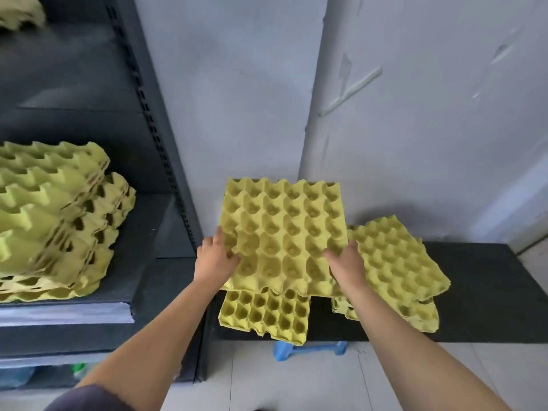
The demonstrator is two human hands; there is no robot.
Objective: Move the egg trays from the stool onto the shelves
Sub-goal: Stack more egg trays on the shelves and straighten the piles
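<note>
A yellow egg tray (284, 235) is held between both hands in the middle of the view, cups facing up. My left hand (215, 258) grips its left edge and my right hand (347, 264) grips its right edge. Beneath it lies another yellow tray (264, 315) on a blue stool (308, 350), of which only a small part shows. More yellow trays (397, 262) are piled to the right. On the dark shelf (139, 262) at the left stands a tall stack of trays (56, 221).
The shelf's slotted black upright (154, 134) runs between the shelf and the grey wall. A black slab (486, 292) lies on the floor along the wall. A higher shelf holds more trays (17, 10) at the top left corner.
</note>
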